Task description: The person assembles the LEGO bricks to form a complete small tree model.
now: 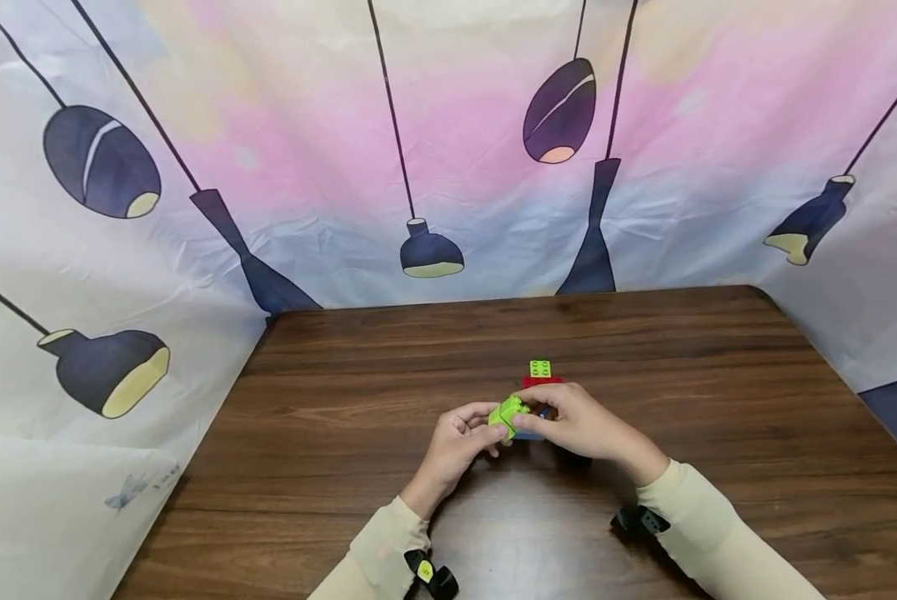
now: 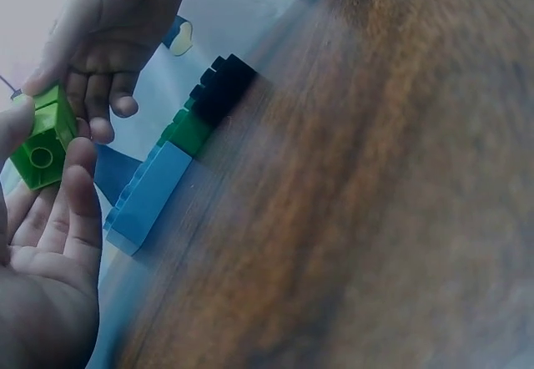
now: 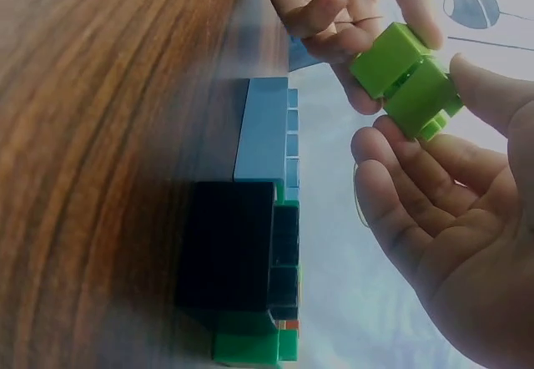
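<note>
Two lime-green toy building bricks, one against the other at a slight angle, are held up between both hands. My left hand pinches the left one with thumb and fingers; its hollow underside shows in the left wrist view. The right brick, with studs facing the right palm, is between the thumb and fingers of my right hand. Just beyond and below the hands, toy bricks stand on the table: a light-blue brick, a green brick and a black brick in a row, partly hidden by my right hand in the head view.
Behind the hands, a red brick and another lime-green brick show above my right fingers. The brown wooden table reaches to a printed cloth backdrop. Each wrist wears a black strapped device.
</note>
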A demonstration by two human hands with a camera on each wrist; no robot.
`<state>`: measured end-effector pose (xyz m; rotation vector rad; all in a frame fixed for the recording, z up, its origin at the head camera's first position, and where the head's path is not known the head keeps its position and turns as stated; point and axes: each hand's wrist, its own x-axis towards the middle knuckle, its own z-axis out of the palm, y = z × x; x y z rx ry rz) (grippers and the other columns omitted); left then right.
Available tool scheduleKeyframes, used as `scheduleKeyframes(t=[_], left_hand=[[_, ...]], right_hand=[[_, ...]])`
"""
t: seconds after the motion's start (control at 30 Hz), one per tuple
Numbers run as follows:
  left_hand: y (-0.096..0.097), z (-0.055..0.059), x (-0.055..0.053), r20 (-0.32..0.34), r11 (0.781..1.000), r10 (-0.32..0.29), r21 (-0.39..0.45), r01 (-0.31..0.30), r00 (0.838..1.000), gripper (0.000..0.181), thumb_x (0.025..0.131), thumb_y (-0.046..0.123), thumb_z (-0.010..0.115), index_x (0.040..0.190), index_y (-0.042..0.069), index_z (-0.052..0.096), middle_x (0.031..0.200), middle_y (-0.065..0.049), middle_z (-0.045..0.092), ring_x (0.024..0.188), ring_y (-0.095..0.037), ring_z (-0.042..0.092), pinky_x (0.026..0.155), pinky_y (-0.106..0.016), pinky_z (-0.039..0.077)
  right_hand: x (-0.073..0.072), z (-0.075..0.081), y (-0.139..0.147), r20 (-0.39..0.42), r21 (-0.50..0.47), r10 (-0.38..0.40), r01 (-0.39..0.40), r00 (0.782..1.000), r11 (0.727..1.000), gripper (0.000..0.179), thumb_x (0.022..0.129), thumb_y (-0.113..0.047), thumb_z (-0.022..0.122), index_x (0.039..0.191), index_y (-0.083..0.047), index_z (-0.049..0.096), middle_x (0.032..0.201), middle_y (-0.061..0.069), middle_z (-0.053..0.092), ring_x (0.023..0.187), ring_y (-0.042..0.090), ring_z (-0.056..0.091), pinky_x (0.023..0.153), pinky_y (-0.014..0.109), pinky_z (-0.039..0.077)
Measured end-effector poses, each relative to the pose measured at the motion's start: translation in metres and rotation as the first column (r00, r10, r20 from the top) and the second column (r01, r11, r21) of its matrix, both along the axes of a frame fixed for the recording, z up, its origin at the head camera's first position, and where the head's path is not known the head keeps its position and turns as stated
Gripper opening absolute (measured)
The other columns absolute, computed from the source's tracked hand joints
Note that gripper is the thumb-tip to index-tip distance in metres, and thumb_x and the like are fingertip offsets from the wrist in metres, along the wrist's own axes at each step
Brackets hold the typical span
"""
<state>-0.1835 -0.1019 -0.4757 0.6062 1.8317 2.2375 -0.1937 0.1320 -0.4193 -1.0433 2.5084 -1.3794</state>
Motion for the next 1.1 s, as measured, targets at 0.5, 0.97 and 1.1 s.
scheduleKeyframes(t=[0.5,0.97,1.1], left_hand=[[-0.0006,-0.0023,-0.0009,0.006,0.998,-0.046,0.048,0.045,0.999,0.04,0.099,-0.003,0.067,0.132,-0.024,0.056,0.099,-0.003,0.077,0.082,-0.013,0.075,0.073,-0.026,0.063],[0.0004,-0.001,-0.0033,0.014,0.996,-0.082,0.044,0.081,0.997,0.042,0.099,0.0,0.07,0.132,-0.023,0.055,0.097,-0.001,0.077,0.083,-0.012,0.075,0.074,-0.026,0.063],[-0.001,-0.003,-0.0023,0.012,0.996,-0.079,0.037,0.079,0.997,0.044,0.1,0.003,0.071,0.133,-0.023,0.056,0.098,-0.001,0.077,0.084,-0.012,0.075,0.075,-0.027,0.064]], right_hand=[[0.001,-0.0032,0.0004,-0.032,0.008,0.0,0.0,0.999,1.0,0.035,0.107,-0.026,0.065,0.133,-0.004,0.071,0.118,0.002,0.074,0.093,0.009,0.065,0.079,0.028,0.056],[0.0003,-0.0054,0.0023,-0.042,0.008,0.004,-0.004,0.999,1.0,0.028,0.106,-0.026,0.067,0.128,-0.01,0.074,0.098,-0.006,0.066,0.079,0.01,0.055,0.069,0.026,0.051],[-0.0001,-0.0078,0.0016,-0.044,0.0,0.022,-0.022,0.999,1.0,0.027,0.105,-0.023,0.068,0.127,-0.008,0.074,0.098,-0.006,0.067,0.079,0.009,0.055,0.069,0.025,0.051]])
